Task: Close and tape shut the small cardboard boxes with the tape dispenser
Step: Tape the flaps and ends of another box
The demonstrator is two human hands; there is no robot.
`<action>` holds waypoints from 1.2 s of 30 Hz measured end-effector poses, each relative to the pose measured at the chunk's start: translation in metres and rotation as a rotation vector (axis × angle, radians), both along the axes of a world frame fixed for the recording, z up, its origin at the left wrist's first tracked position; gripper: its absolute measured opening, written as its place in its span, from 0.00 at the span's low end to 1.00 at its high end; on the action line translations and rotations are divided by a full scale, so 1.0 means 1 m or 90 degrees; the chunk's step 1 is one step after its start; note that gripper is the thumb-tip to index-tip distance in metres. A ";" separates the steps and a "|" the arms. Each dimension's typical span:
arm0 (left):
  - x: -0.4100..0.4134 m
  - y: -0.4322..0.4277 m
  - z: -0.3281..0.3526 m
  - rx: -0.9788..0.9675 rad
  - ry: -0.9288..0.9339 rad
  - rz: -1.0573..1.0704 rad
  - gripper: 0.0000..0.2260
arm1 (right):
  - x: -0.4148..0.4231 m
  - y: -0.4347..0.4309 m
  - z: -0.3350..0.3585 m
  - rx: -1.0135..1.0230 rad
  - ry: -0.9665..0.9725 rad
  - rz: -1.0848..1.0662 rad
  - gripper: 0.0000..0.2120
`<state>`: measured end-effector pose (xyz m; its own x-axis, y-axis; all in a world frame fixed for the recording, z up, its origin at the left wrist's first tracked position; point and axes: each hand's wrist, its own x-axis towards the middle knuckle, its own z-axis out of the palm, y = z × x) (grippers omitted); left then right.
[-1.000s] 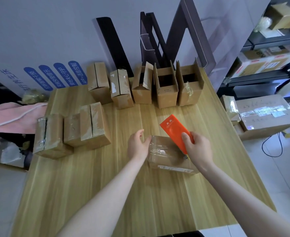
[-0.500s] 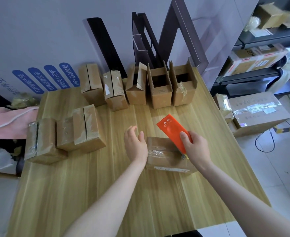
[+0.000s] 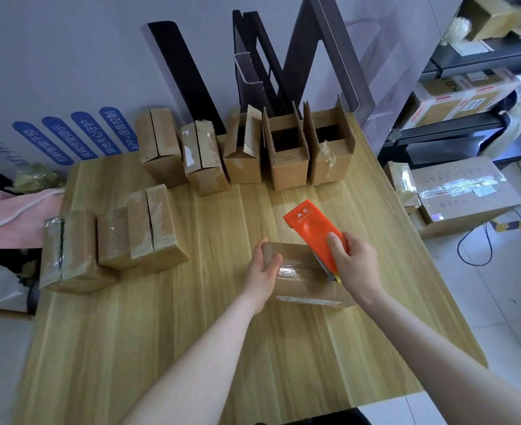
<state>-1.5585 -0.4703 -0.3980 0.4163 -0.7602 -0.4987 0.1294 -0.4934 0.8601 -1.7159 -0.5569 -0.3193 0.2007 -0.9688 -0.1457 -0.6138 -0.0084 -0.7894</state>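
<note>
Right hand [image 3: 357, 268] grip holds orange tape dispenser [image 3: 311, 228] (logo illegible) against taped box [image 3: 302, 282]; left hand [image 3: 264, 271] grip clasps box end.

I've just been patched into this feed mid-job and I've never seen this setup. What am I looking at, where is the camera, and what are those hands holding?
There is no machine here. A person is working with two bare hands, and the single picture comes from a wide-angle camera worn on their head, looking forward and down. The left hand grips the left end of a small brown cardboard box that lies closed on the light wooden table. The right hand holds an orange plastic tape dispenser, with its lower end against the top of the box. Along the far edge of the table stands a row of brown boxes, some with their flaps up. Taped boxes lie on the left.
</note>
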 end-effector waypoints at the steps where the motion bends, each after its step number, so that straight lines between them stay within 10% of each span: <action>1: 0.002 -0.001 0.002 0.021 0.014 0.001 0.20 | -0.001 0.001 0.000 -0.002 -0.007 -0.003 0.20; 23: 0.028 0.080 0.045 0.063 -0.335 0.208 0.19 | -0.008 0.027 0.038 0.215 -0.354 0.161 0.16; 30: 0.034 0.031 0.151 -0.072 -0.065 0.069 0.13 | -0.012 0.025 0.054 0.195 -0.361 0.199 0.14; 36: 0.031 0.027 0.155 -0.086 -0.087 0.036 0.13 | -0.015 0.029 0.059 0.156 -0.311 0.219 0.14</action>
